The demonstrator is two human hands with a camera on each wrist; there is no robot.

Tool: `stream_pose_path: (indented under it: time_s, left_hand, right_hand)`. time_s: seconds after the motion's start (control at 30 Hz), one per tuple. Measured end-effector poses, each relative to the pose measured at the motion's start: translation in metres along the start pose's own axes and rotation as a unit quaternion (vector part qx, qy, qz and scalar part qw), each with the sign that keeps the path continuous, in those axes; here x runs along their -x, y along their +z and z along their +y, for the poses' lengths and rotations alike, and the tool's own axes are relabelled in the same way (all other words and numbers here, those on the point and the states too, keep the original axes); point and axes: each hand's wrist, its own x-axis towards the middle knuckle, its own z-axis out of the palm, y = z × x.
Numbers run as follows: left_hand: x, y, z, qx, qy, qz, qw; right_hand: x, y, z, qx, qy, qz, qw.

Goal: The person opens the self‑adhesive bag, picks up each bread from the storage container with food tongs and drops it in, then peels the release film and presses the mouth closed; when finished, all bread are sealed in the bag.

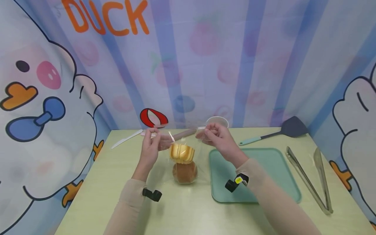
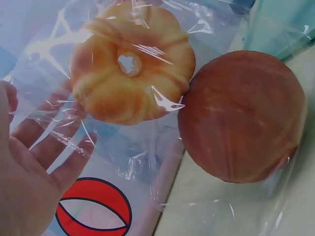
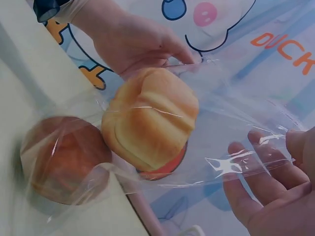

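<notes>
Fingers and thumb of the left hand (image 1: 150, 147) pinch the rim of a clear plastic bag (image 3: 236, 164), and across from it the right hand (image 1: 221, 140) pinches the opposite side of the same rim, thumb against curled fingers. From where I stand the hands are well apart, with the film spread between them. Below and between the two hands, inside the bag, I see a golden ring-shaped bread (image 1: 182, 154) with a scalloped edge, tipped up on its side. It touches a round brown bun (image 1: 185, 173), which sits lower down, toward the person; whether the bun's weight is on the table (image 1: 97, 195) I cannot tell.

Beige sleeves (image 1: 129, 202) run back from both hands, and each wrist wears a small black camera (image 1: 152, 194). Just behind the right hand stands a white cup (image 1: 220, 120), partly covered by it. To the right of that hand, and partly under its forearm, lies a pale green tray (image 1: 264, 155). Farther right of it are metal tongs (image 1: 323, 179), their arms spread, and beyond the tray a spatula (image 1: 289, 129) with a dark blade. To the left of the left hand lies a white plastic knife (image 1: 127, 139). Behind both hands hangs a printed cloth (image 1: 202, 65) lettered DUCK.
</notes>
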Motion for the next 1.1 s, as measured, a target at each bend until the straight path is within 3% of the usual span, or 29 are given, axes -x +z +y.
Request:
stream_pose_path:
  time_s: [0.1, 0.27, 0.4, 0.57, 0.8, 0.9, 0.97, 1.03, 1.1]
  left_hand:
    - [0.001, -0.001, -0.005, 0.001, 0.001, 0.019, 0.9998]
    - [0.003, -0.001, -0.006, -0.006, 0.032, 0.05, 0.9982]
    - [0.003, 0.0, -0.005, -0.003, 0.058, 0.054, 0.9968]
    - [0.003, 0.002, -0.005, 0.015, 0.067, 0.061, 0.9957]
    - [0.001, 0.009, -0.002, -0.045, 0.094, 0.12, 0.9874]
    - [0.001, 0.016, 0.002, -0.067, 0.136, 0.144, 0.9779]
    - [0.002, 0.022, 0.005, -0.093, 0.194, 0.144, 0.9659]
    - [0.001, 0.029, 0.007, -0.129, 0.272, 0.128, 0.9451]
    - [-0.002, 0.036, 0.011, -0.171, 0.35, 0.102, 0.9153]
  right_hand:
    - [-0.001, 0.004, 0.004, -0.008, 0.011, 0.0, 0.9999]
    - [-0.003, 0.01, 0.006, -0.012, -0.01, 0.028, 0.9995]
    - [-0.005, 0.015, 0.005, -0.018, -0.019, 0.043, 0.9987]
    - [-0.007, 0.02, 0.004, -0.02, -0.021, 0.033, 0.9991]
    - [-0.007, 0.024, 0.003, -0.019, -0.023, 0.017, 0.9994]
    - [-0.007, 0.024, 0.003, -0.019, -0.024, 0.012, 0.9995]
    - [-0.007, 0.024, 0.004, -0.019, -0.024, 0.01, 0.9995]
    - [-0.007, 0.024, 0.004, -0.017, -0.024, 0.01, 0.9995]
    - [-0.007, 0.024, 0.003, -0.014, -0.027, 0.008, 0.9995]
